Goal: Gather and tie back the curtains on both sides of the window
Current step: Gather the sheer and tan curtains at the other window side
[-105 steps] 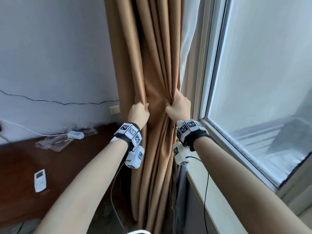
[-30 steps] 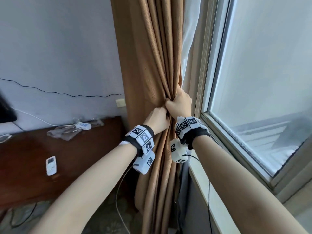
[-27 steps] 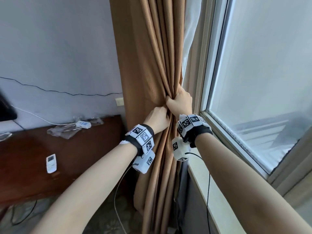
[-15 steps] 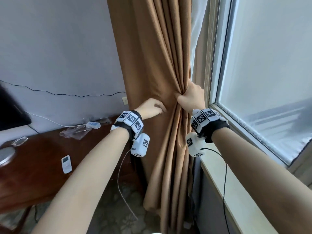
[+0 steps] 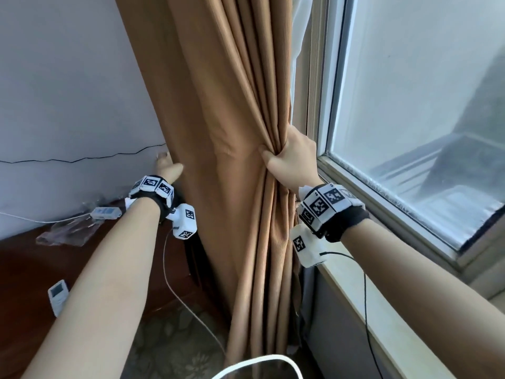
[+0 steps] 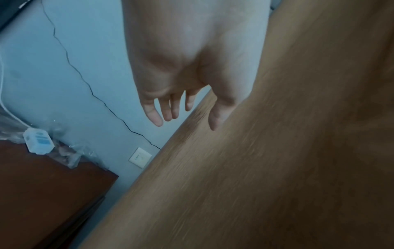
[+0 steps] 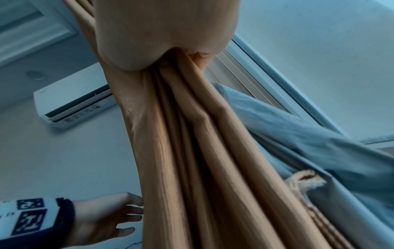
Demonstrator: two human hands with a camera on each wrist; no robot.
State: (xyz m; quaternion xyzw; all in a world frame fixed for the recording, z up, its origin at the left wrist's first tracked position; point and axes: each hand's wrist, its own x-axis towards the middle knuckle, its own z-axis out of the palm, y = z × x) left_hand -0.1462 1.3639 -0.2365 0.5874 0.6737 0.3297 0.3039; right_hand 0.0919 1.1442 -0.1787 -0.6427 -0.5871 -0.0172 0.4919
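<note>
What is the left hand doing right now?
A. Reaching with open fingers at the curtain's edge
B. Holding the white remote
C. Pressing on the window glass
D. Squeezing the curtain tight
A. The left hand has its fingers spread and straight beside the outer edge of the curtain, gripping nothing, while the right hand holds the bunched folds.

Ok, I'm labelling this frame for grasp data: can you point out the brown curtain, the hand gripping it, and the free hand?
brown curtain (image 5: 218,110), head view, flat panel above the gathered folds.
right hand (image 5: 291,160), head view, back of the hand.
left hand (image 6: 181,75), left wrist view, the palm.
</note>
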